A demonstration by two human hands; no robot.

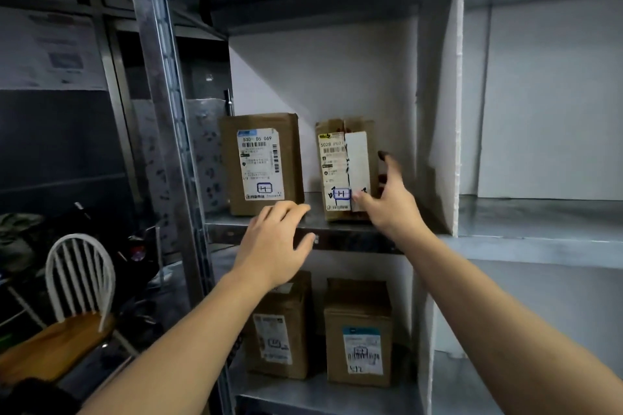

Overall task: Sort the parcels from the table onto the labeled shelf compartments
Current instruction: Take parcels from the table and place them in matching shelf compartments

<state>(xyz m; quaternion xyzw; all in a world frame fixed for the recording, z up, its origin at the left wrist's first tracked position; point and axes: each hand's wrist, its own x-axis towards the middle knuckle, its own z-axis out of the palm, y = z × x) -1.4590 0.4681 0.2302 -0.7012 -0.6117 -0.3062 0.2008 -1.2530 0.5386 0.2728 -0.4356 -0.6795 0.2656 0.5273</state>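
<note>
Grip of right hand [391,204] spread, perhaps against parcel [337,162]; left hand [273,242] loose, empty.

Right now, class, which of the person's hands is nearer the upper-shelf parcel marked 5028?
Right. The right hand touches the 5028 parcel at its lower right, thumb on its front. The left hand hovers apart, down-left of it, below the neighbouring parcel.
</note>
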